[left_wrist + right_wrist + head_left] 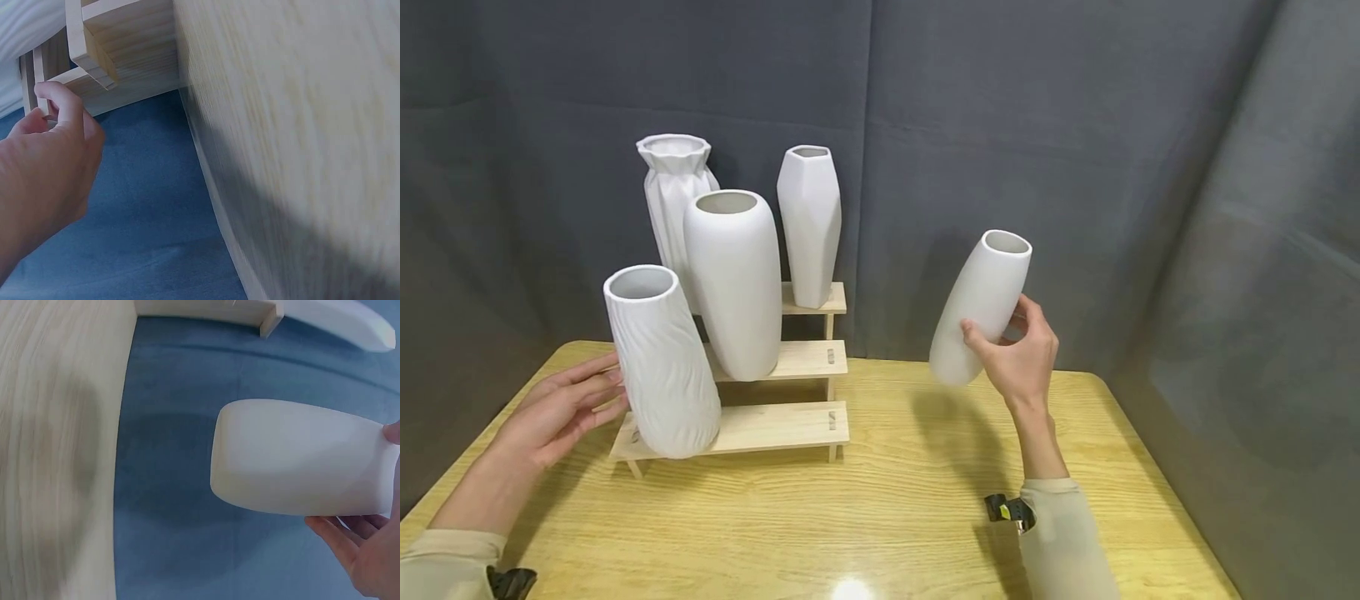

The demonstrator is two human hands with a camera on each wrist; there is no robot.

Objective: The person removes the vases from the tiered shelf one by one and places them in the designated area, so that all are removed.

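Note:
My right hand (1026, 358) grips a smooth white vase (981, 304) by its side, thumb in front. The vase tilts to the right, held above the table (887, 517); the right wrist view shows its base apart from the tabletop. At the left, my left hand (561, 412) reaches beside the ribbed, wavy white vase (662, 367). In the left wrist view, its curled fingers (62, 103) hold the end of a slat of the wooden tiered stand (94, 56). The ribbed vase stands on the lowest step.
On the middle step is a larger smooth white vase (733, 283). The top tier bears a faceted vase (810, 225) and, partly hidden, a pleated vase with a ruffled rim (676, 192). Grey curtains (1075, 150) enclose the table behind and at the sides.

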